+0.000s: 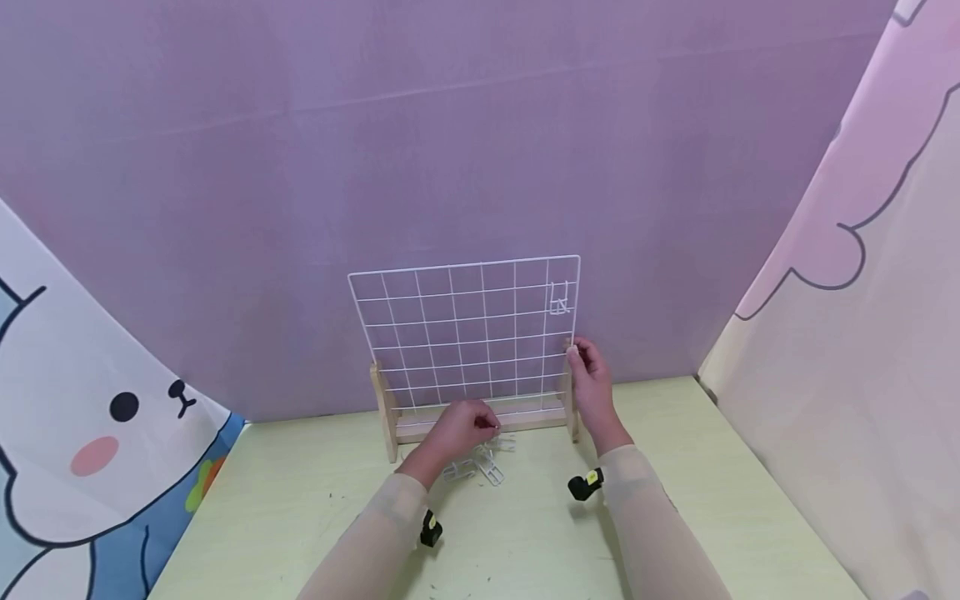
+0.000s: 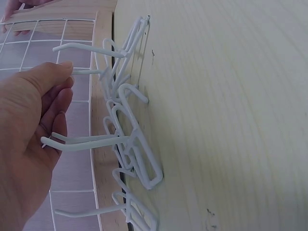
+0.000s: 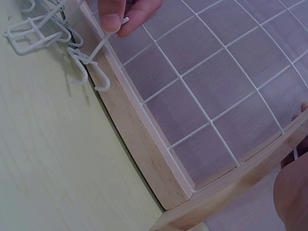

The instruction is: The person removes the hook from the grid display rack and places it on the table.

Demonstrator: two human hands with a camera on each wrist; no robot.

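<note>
A white wire grid panel stands upright in a wooden base. My left hand is low in front of it, pinching the prong of a white wire hook between thumb and fingertip. More white wire hooks lie in a tangled pile on the table beside the base, right by that hand. My right hand grips the grid's right edge near the top of the wooden upright; some of its fingers are hidden behind. Another white hook hangs on the grid's upper right.
The pale wood-grain table extends in front of the stand, with small dark specks on it. A purple cloth wall rises close behind the grid. Printed panels with a cartoon animal and pink shapes flank the table.
</note>
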